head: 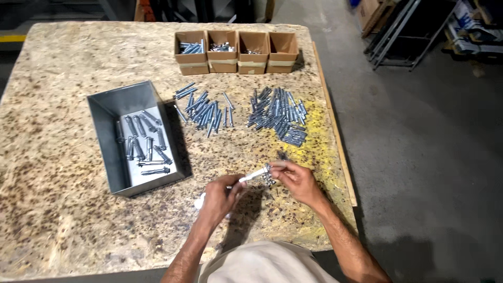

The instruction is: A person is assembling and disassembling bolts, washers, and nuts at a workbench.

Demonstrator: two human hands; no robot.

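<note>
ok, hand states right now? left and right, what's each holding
Left hand: closed on one end of a metal bolt.
Right hand: fingers pinched on the bolt's other end, at the small metal parts on it.

both forearms converge forward; left hand (220,196) is curled closed, right hand (296,178) pinches with fingertips, just right of the left hand.

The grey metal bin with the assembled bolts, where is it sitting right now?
In the head view, the grey metal bin sits on the table's left half, left of the nearer bolt pile and up-left of the left hand.
</note>
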